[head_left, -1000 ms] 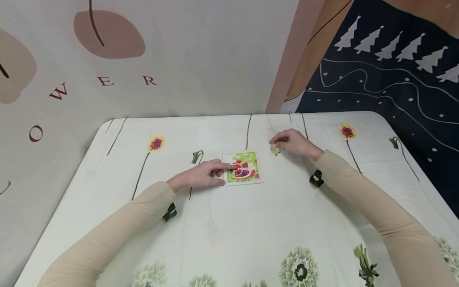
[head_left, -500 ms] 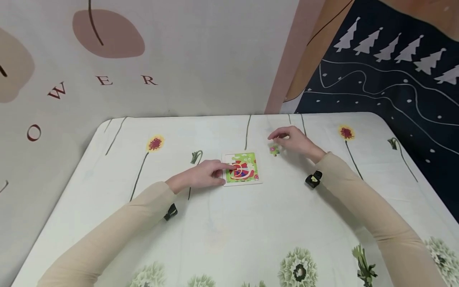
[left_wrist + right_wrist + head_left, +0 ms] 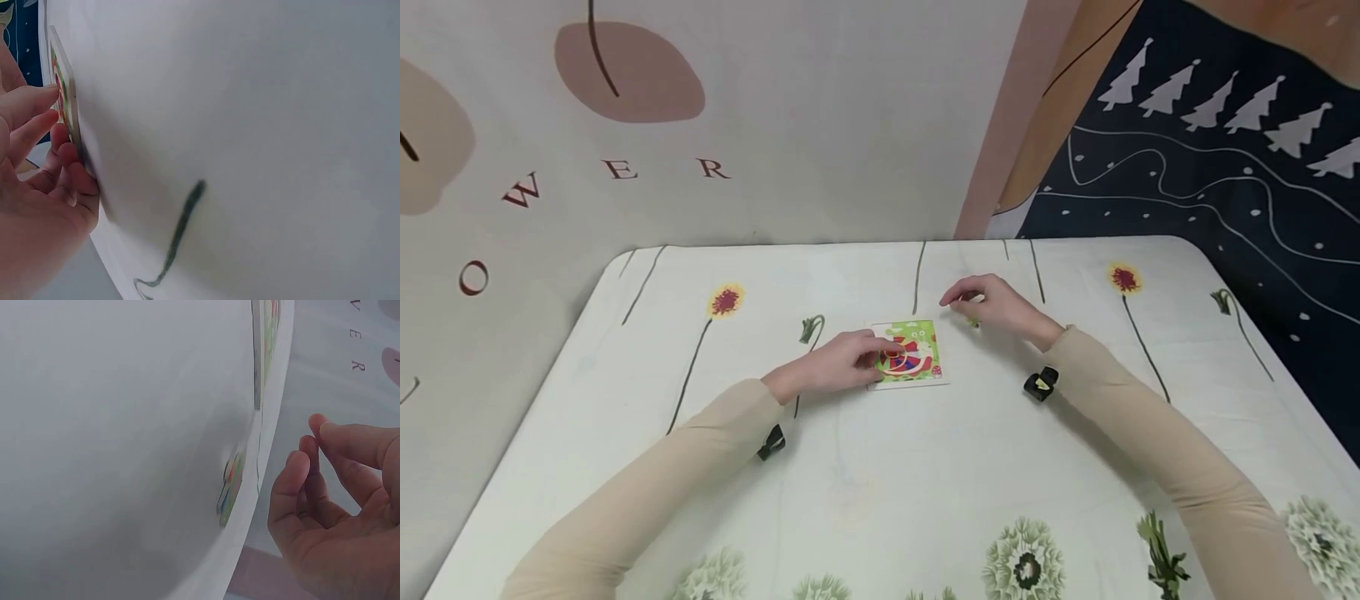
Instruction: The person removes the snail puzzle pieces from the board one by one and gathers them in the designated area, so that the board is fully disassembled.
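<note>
Stretching over the white, flower-printed tabletop, a long beige sleeve is ending at the left hand, with a small black device sitting beneath the wrist. Of the two hands, this one is lying at the left edge of a thin, square, pale-rimmed puzzle with a red, blue and green picture. Its forefinger is pointing straight across the picture, while the lower fingers are bending beside the rim in the left wrist view; it is gripping nothing, and is probably bracing the light puzzle against sliding. The puzzle itself is lying flat between the hands, a position that is likely keeping it within easy reach of both. Just beyond its right side, small loose pieces in green, pink and blue are resting on the tabletop, mostly hidden under the right hand in the head view, presumably staying close for easy picking. Above them the right hand is hovering clear of the tabletop, fingers loosely bent and fingertips nearly meeting, with nothing showing between them; that shape is seemingly suiting a light pinch on something small.
</note>
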